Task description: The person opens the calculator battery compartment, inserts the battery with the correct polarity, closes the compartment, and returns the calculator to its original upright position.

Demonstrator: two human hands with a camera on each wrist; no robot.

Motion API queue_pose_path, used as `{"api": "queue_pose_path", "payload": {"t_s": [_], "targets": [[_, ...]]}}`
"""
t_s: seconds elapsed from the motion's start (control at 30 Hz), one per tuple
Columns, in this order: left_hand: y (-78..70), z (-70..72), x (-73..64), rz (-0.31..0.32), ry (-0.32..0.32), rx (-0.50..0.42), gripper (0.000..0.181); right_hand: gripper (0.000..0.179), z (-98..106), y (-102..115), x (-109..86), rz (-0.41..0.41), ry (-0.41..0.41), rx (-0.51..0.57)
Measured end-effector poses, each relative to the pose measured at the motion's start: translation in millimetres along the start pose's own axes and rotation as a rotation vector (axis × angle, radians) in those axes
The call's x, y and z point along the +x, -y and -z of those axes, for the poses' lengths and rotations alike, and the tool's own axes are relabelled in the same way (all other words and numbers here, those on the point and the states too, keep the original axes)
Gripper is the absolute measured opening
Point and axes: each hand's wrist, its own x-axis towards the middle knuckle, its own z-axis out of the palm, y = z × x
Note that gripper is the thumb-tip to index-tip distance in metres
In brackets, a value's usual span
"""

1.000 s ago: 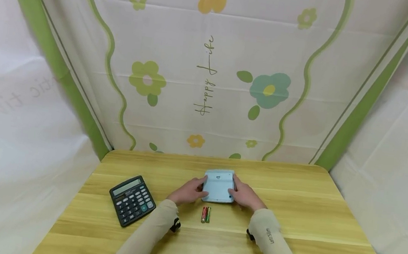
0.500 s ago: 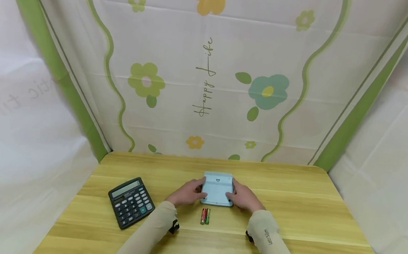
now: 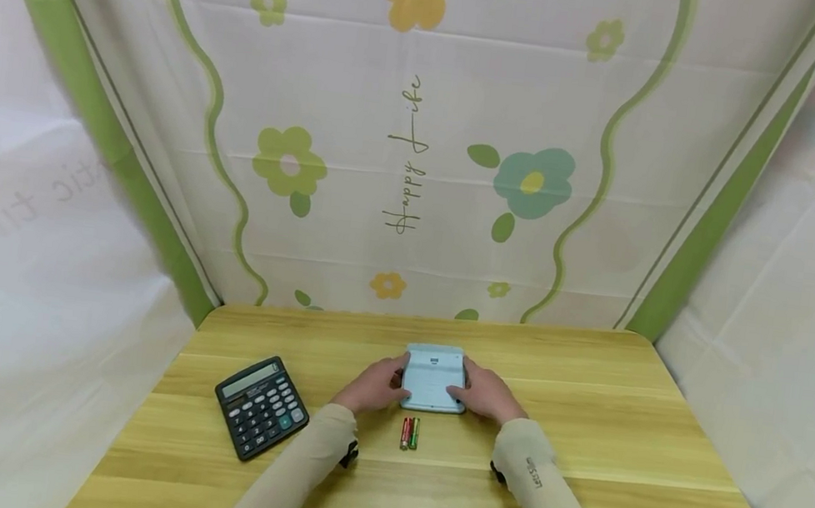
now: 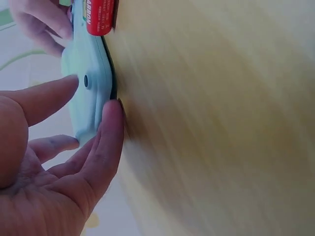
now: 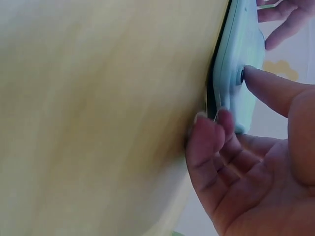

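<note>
A light blue calculator (image 3: 433,378) lies back side up near the far middle of the table; its keys are hidden. My left hand (image 3: 376,385) grips its left edge, with the thumb over the back and the fingers along the side. On the opposite edge, my right hand (image 3: 488,392) holds it the same way. In the right wrist view, the thumb rests by a dark round foot (image 5: 240,74) and the fingertips sit at the lower rim. Just in front of the calculator lie a red battery (image 3: 405,433) and a green battery (image 3: 415,433), side by side.
A black desk calculator (image 3: 262,408) lies face up to the left, close to my left forearm. The wooden table (image 3: 623,480) ends at the back against a flower-printed curtain (image 3: 350,97). More white cloth hangs on both sides.
The light blue calculator has shifted very slightly toward me and looks flatter, both hands staying on its edges. The batteries and black calculator keep their places; the head view has drifted slightly.
</note>
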Motion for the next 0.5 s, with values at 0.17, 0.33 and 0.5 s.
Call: {"api": "queue_pose_path", "payload": {"t_s": [0.17, 0.33, 0.5], "targets": [[0.1, 0.2, 4.5, 0.035, -0.012, 0.051, 0.085, 0.080, 2.7, 8.1, 1.9, 0.005, -0.063, -0.101], [2.3, 0.2, 8.8, 0.068, -0.014, 0.060, 0.093, 0.074, 4.8, 15.3, 9.4, 0.111, -0.129, -0.181], [4.6, -0.2, 12.3, 0.099, 0.006, 0.027, 0.101, 0.055, 5.2, 23.8, 16.7, 0.165, -0.115, -0.257]]}}
